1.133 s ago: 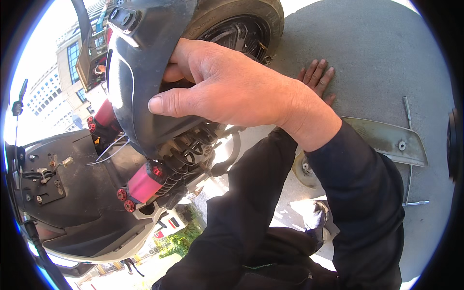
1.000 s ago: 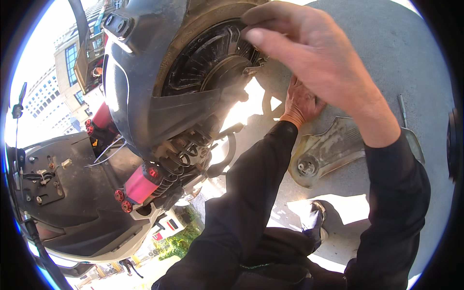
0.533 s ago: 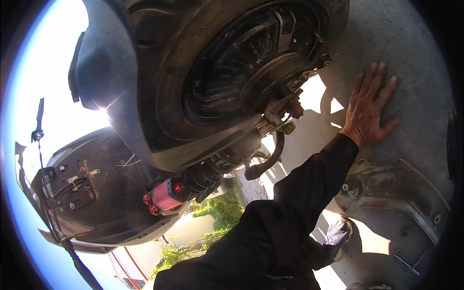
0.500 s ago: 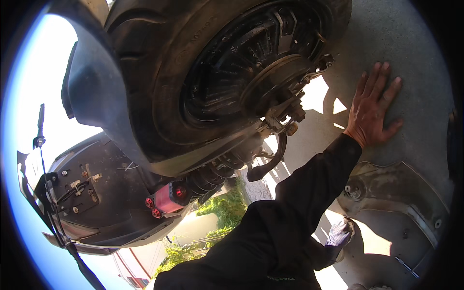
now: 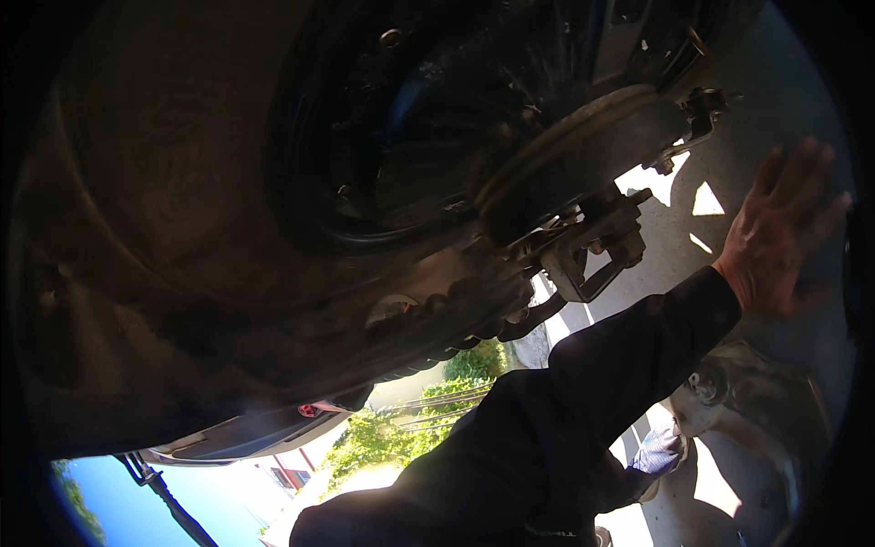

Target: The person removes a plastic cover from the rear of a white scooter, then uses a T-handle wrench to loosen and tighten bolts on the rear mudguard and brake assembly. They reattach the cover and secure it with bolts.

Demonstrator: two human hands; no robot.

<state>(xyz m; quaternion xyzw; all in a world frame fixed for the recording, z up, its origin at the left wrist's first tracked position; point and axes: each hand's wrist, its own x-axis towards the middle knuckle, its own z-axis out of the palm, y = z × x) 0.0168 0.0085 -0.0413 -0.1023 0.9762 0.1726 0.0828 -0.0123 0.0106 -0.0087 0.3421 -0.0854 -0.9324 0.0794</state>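
Note:
My left hand (image 5: 784,232) lies flat on the grey pavement (image 5: 729,118) at the right, fingers spread and holding nothing. Its dark sleeve (image 5: 629,356) runs down toward the lower middle. Just left of the hand hangs the underside of a scooter. Its black rear wheel (image 5: 301,182) and dark hub (image 5: 583,146) fill the upper left, very close to me. A metal bracket (image 5: 592,260) with bolts sticks out below the hub, a hand's length from my wrist. My right hand is out of sight.
A grey plastic body panel (image 5: 761,406) lies on the pavement at the lower right, with a shoe (image 5: 661,451) beside it. Green bushes (image 5: 401,428) and blue sky (image 5: 100,501) show below the scooter's body.
My right hand let go of the scooter's dark mudguard and left the view. The wheel and hub now loom much closer and darker. My left hand stays flat on the pavement.

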